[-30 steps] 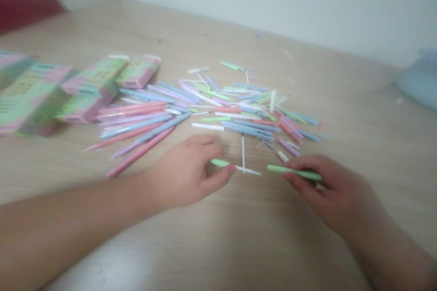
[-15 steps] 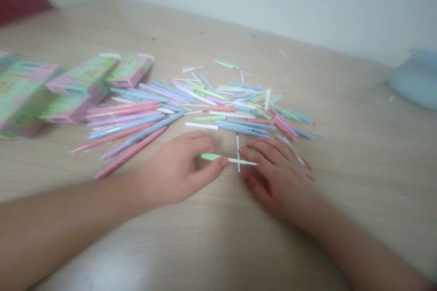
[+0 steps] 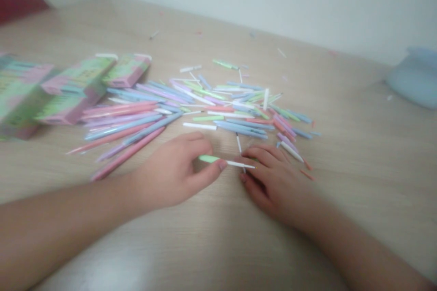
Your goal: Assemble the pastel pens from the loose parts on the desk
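Note:
My left hand (image 3: pixel 180 168) is closed around a light green pen barrel (image 3: pixel 208 158). A thin white refill (image 3: pixel 235 163) with a small yellowish tip sticks out of the barrel to the right, passing in front of my right fingers. My right hand (image 3: pixel 273 177) is low over the table, with thumb and index finger pinched on a second white refill (image 3: pixel 238 143). Its dark end points away from me. Something green shows partly under the right fingers; its kind is hidden. Behind both hands lies a loose pile of pastel pen parts (image 3: pixel 239 125).
Whole pens in pink, blue and purple (image 3: pixel 126 134) lie fanned out at the left. Several green and pink boxes (image 3: pixel 78 77) stand beyond them. A pale blue object (image 3: pixel 414 77) is at the far right. Small scraps dot the wooden table (image 3: pixel 358 168) near the wall (image 3: pixel 273 0).
The right thumb and index finger have closed on the refill on the table, which now tilts slightly. My left hand keeps its hold on the green barrel. The view has shifted a little.

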{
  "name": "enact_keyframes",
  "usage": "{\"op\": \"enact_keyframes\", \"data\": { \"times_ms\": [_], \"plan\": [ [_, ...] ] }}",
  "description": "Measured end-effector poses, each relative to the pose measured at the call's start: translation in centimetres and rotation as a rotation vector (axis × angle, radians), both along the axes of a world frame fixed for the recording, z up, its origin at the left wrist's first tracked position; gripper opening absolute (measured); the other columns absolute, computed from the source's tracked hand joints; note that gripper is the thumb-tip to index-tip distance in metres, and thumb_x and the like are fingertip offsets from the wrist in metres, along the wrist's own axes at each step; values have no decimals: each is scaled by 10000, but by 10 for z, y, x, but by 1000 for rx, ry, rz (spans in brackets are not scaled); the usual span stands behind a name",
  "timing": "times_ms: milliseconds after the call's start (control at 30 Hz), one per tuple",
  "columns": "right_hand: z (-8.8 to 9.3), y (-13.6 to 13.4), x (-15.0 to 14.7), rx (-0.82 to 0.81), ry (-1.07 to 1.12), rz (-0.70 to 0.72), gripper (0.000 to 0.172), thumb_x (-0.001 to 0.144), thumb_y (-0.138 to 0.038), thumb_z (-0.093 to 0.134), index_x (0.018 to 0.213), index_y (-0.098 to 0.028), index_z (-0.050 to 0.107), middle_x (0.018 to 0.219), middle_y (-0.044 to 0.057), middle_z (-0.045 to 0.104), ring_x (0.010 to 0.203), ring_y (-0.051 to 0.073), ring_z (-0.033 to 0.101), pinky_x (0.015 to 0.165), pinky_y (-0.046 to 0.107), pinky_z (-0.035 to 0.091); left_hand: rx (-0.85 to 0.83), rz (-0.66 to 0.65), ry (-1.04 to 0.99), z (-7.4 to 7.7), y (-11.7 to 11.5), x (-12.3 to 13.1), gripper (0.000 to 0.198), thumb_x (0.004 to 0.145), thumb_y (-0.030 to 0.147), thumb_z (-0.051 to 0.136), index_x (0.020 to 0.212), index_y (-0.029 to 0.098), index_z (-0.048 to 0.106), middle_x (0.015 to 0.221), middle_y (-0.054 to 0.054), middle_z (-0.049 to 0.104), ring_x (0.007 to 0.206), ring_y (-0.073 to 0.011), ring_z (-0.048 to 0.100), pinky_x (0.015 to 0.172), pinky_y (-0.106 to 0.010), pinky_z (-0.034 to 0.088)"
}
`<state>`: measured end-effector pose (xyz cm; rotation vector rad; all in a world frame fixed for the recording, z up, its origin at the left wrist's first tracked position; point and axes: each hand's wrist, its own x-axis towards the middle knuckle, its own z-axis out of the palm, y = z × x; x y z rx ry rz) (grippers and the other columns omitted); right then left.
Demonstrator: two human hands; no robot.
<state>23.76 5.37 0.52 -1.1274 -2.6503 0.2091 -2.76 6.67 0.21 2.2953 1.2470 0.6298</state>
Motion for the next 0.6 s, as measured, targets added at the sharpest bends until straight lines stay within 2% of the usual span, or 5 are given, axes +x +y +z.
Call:
{"op": "enact_keyframes", "data": {
  "times_ms": [233,467,600],
  "plan": [
    [-5,-3,5,117,-89,28,204,1075,-184,574,1210,-194,726,1237,83,750,1261,304,593,1078,487,467,33,-11,27,-1,-1,-1,374,1048,478,564,796,202,577,826,-18,565,828,-205,575,731,-339,383],
    [-6,-4,12,171,-122,44,291,1071,-133,563,1332,-203,671,1237,69,763,1234,287,594,1036,437,452,19,-19,24,-1,0,-1,358,1055,473,555,817,206,578,846,-19,573,855,-208,584,748,-340,398],
    [-5,-4,13,175,-127,80,252,1041,-100,591,1252,-188,696,1206,68,764,1197,293,597,1021,443,445,14,-15,31,-1,1,0,365,1050,480,558,808,208,575,838,-20,572,848,-211,582,746,-346,399]
  ]
}}
